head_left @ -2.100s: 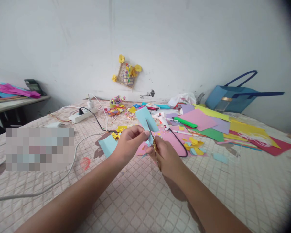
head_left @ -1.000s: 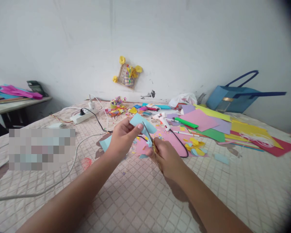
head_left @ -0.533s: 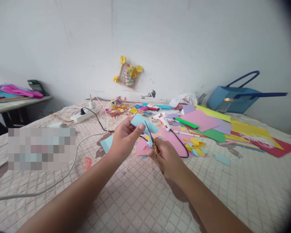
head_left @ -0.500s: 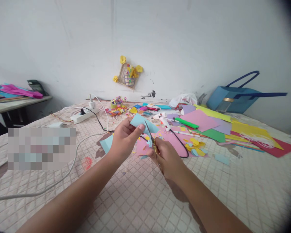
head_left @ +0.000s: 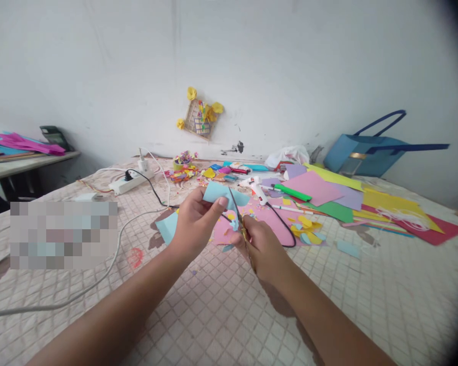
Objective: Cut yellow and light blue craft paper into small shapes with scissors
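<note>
A small light blue paper [head_left: 215, 191] is pinched between the thumb and fingers of my left hand [head_left: 196, 218]. My right hand [head_left: 263, 245] grips scissors [head_left: 235, 205] by the handles, with the blades at the paper's right part. Beneath both hands lies a pink sheet [head_left: 269, 223] with small scraps on it. Another light blue piece [head_left: 168, 226] rests just left of my left hand. Yellow and blue cut pieces [head_left: 306, 230] are heaped to the right of my right hand.
A white glue gun [head_left: 256, 190] with a black cord lies behind my right hand. Coloured sheets [head_left: 316, 189] and a blue bag [head_left: 366, 155] are at the right. A power strip [head_left: 133, 182] and cables [head_left: 110, 264] lie at the left.
The whole view has shifted slightly. Both hands keep their hold on the paper and the scissors, and the paper looks a little flatter to the camera.
</note>
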Motion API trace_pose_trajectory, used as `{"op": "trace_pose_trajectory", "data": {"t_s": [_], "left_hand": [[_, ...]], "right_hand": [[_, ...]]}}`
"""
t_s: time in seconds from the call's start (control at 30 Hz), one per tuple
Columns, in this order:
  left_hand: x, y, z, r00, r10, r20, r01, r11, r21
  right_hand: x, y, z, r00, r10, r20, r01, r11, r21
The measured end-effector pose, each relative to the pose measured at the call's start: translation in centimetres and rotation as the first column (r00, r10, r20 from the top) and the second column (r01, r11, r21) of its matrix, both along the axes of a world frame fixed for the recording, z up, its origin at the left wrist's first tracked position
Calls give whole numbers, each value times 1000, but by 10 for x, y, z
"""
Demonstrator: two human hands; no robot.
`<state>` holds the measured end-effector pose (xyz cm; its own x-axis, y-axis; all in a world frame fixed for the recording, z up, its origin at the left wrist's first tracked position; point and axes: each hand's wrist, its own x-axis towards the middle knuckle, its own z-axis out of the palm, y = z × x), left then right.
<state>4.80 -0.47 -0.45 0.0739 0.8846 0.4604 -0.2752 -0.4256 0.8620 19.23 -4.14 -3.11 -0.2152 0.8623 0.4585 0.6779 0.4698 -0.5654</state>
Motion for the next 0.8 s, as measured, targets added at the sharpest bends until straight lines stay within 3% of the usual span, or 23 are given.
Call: {"op": "trace_pose_trajectory", "data": {"t_s": [0.8], "left_hand": [[3,-5,-2,999,-20,-49,22,999,33]], "right_hand": [[0,-2,2,998,26,-63,-27,999,-22]]}}
